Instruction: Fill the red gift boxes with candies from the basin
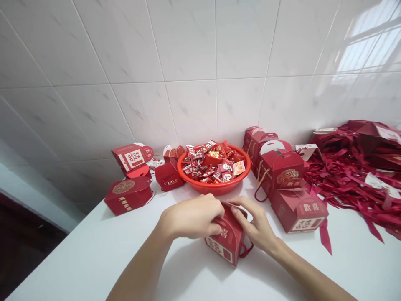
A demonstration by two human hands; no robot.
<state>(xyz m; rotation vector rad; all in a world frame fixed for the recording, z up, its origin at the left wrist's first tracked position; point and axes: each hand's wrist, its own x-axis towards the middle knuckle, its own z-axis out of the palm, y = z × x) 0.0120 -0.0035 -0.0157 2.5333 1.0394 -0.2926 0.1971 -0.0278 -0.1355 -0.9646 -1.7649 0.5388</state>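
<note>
A small red candy box (223, 244) with a pale printed panel stands on the white table in front of me. My left hand (196, 217) bends over its top from the left, fingers closed on the upper flaps. From the right, my right hand (253, 219) pinches the top edge between thumb and fingers. A dark red cord (246, 251) loops out of the box's right side, below my right hand. Right behind the box sits a red plastic basin (216, 189) heaped with wrapped candies (216, 163).
Several red boxes (128, 194) stand on the left. A row of red boxes (275, 167) reaches from the wall to a box lying at the right (299, 209). Dark red ribbons (347, 175) pile up at far right. A tiled wall (194, 50) backs the white table (103, 251).
</note>
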